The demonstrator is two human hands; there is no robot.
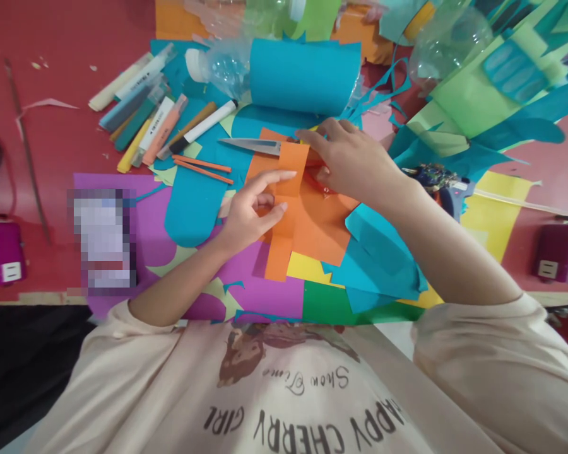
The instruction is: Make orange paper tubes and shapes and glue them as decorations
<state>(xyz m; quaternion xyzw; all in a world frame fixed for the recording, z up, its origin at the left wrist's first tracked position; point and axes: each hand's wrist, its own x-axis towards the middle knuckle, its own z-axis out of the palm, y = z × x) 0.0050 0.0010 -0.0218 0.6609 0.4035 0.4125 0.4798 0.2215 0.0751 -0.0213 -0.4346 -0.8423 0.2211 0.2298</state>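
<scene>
An orange paper strip (pixel 291 183) with crosswise creases lies lengthwise in front of me, over a larger orange sheet (pixel 324 221). My left hand (pixel 253 211) is at the strip's left side, index finger and thumb apart, their tips over the paper. Scissors (pixel 255 146) point their blades to the left, and the strip's upper end crosses them. Curled around the red scissor handles is my right hand (pixel 353 157), its index finger reaching toward the strip's top. Part of the handles is hidden under that hand.
Several markers (pixel 146 113) lie at the upper left, near two thin orange strips (pixel 203 170). A bottle wrapped in blue paper (pixel 305 75) lies behind my hands. A phone (pixel 104 239) is left; a glue gun (pixel 447 189) is right. Blue paper pieces (pixel 383 258) overlap nearby.
</scene>
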